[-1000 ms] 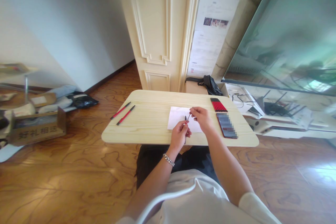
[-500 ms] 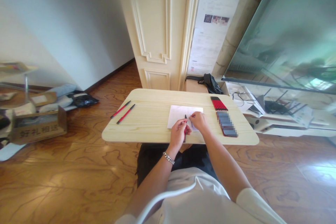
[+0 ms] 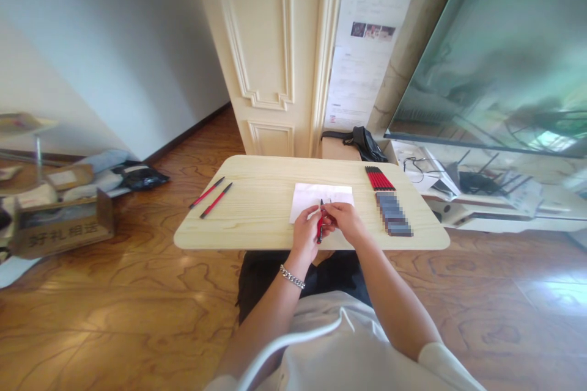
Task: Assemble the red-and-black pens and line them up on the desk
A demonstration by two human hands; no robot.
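A red pen with a black tip [image 3: 320, 230] is in my left hand [image 3: 306, 230], whose fingers are closed around it, its tip pointing away from me. Against its upper part come the pinched fingers of my right hand [image 3: 345, 219]. A thin dark bit shows just above those fingers, too small to name. Under both hands lies a white sheet of paper [image 3: 300, 194], partly covered by them.
Two red and black pens [image 3: 216, 200] lie at the left of the wooden table [image 3: 257, 220]. Several more pens [image 3: 380, 178] lie side by side at the right, above a blurred-out phone-like slab [image 3: 394, 214]. A cardboard box [image 3: 64, 226] sits on the floor at left.
My right hand has moved left and nearer to me, from beside the pen to touching it. The pen's red body shows more between my hands. The view has shifted slightly.
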